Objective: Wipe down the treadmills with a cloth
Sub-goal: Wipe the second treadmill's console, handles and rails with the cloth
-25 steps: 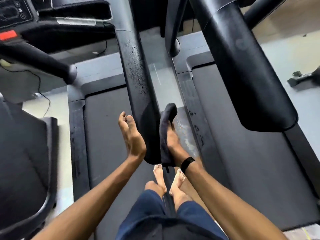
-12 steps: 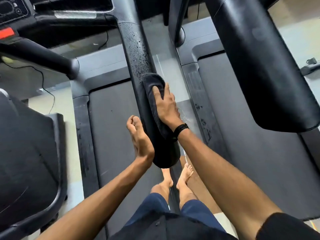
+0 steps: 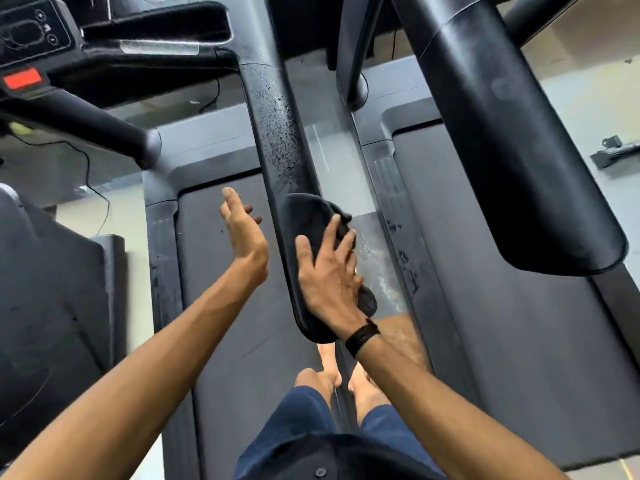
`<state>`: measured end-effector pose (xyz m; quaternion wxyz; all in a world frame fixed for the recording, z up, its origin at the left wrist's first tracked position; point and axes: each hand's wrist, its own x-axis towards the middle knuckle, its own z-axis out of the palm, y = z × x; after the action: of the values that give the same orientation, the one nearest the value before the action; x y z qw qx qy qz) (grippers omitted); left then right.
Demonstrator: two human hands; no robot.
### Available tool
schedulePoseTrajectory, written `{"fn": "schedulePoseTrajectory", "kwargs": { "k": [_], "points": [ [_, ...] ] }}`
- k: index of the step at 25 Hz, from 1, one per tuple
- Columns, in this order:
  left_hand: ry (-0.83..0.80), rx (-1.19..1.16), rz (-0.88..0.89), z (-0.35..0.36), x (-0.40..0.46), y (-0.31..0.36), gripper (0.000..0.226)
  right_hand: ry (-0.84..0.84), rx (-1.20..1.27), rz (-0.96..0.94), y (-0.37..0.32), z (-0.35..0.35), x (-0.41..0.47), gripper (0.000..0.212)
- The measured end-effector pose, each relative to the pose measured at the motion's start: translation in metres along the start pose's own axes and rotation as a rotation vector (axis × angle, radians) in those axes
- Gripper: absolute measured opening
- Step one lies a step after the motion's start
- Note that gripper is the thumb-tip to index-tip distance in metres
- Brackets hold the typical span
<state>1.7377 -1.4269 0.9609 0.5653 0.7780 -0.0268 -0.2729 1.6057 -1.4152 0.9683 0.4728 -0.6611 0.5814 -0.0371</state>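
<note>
Cloth (image 3: 313,223): dark, draped over the near end of the treadmill's right handrail (image 3: 277,140), w/ the right hand (image 3: 329,275) spread flat on top, fingers splayed, pressing it to the rail rather than clenching it. The rail's long axis runs from its rounded end by the wrist up and away toward the console (image 3: 31,32). Beads of liquid speckle the rail just beyond the cloth's far edge, so the unwiped stretch lies straight ahead of the hand, along that axis. Prob. next stroke: push fwd up the rail, keeping the cloth wrapped over the top.

Left hand (image 3: 242,233) hovers open, empty, palm toward the rail, just beside it over the belt (image 3: 225,323), not touching as far as I can tell. Right hand is the working one. A second treadmill's handrail (image 3: 512,143) lies to the right, well apart from the cloth.
</note>
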Motion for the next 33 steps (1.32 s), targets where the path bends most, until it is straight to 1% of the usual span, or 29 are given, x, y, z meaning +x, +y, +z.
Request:
{"fn": "schedulePoseTrajectory", "kwargs": {
  "k": [2, 3, 6, 8, 11, 12, 13, 15, 17, 18, 20, 21, 22, 23, 25, 26, 28, 30, 32, 33],
  "points": [
    [-0.006, -0.020, 0.027, -0.002, 0.007, 0.003, 0.057, 0.091, -0.131, -0.133, -0.020, 0.004, 0.008, 0.077],
    [-0.015, -0.022, 0.041, -0.002, 0.010, 0.003, 0.057, 0.114, -0.172, -0.168, -0.028, 0.005, 0.019, 0.078],
    [-0.037, -0.045, 0.063, 0.004, 0.017, 0.008, 0.057, 0.125, -0.237, -0.187, -0.056, 0.006, 0.059, 0.078],
    [-0.065, -0.056, 0.047, 0.014, 0.023, 0.019, 0.061, 0.135, -0.210, -0.192, -0.074, 0.002, 0.083, 0.077],
    [-0.112, -0.066, -0.014, 0.034, 0.035, 0.032, 0.081, 0.079, -0.043, -0.106, -0.087, -0.007, 0.125, 0.076],
    [-0.133, -0.060, -0.012, 0.040, 0.036, 0.034, 0.082, 0.047, 0.021, -0.070, -0.085, -0.009, 0.142, 0.075],
    [-0.137, -0.026, 0.011, 0.046, 0.035, 0.035, 0.075, 0.021, 0.097, -0.033, -0.083, -0.012, 0.158, 0.075],
    [-0.094, 0.089, 0.066, 0.052, 0.033, 0.034, 0.062, -0.038, 0.276, -0.001, -0.076, -0.017, 0.183, 0.072],
    [-0.049, 0.158, 0.130, 0.052, 0.033, 0.033, 0.057, -0.125, 0.417, 0.062, -0.065, -0.017, 0.195, 0.071],
    [-0.043, 0.171, 0.155, 0.051, 0.034, 0.033, 0.055, -0.167, 0.491, 0.111, -0.055, -0.014, 0.195, 0.078],
    [-0.050, 0.169, 0.147, 0.050, 0.034, 0.033, 0.054, -0.214, 0.598, 0.216, -0.023, 0.003, 0.190, 0.098],
    [-0.054, 0.157, 0.127, 0.050, 0.034, 0.033, 0.055, -0.214, 0.623, 0.243, -0.013, 0.007, 0.180, 0.102],
    [-0.056, 0.140, 0.110, 0.050, 0.034, 0.033, 0.055, -0.208, 0.597, 0.242, -0.011, 0.005, 0.164, 0.097],
    [-0.054, 0.113, 0.099, 0.049, 0.036, 0.031, 0.056, -0.160, 0.500, 0.229, -0.020, -0.002, 0.144, 0.088],
    [-0.062, 0.015, 0.060, 0.048, 0.039, 0.027, 0.057, -0.069, 0.267, 0.121, -0.037, -0.008, 0.113, 0.072],
    [-0.071, -0.037, 0.043, 0.048, 0.042, 0.023, 0.060, -0.036, 0.163, 0.067, -0.046, -0.011, 0.097, 0.067],
    [-0.106, -0.112, 0.016, 0.046, 0.044, 0.015, 0.070, 0.060, -0.002, -0.067, -0.063, -0.006, 0.086, 0.066],
    [-0.126, -0.188, -0.032, 0.044, 0.051, 0.015, 0.084, 0.106, -0.145, -0.137, -0.082, -0.001, 0.100, 0.069],
    [-0.086, -0.218, -0.085, 0.045, 0.072, 0.024, 0.091, 0.144, -0.260, -0.185, -0.103, 0.001, 0.125, 0.071],
    [-0.055, -0.213, -0.099, 0.048, 0.087, 0.032, 0.089, 0.157, -0.287, -0.199, -0.114, 0.001, 0.138, 0.072]
  ]
}}
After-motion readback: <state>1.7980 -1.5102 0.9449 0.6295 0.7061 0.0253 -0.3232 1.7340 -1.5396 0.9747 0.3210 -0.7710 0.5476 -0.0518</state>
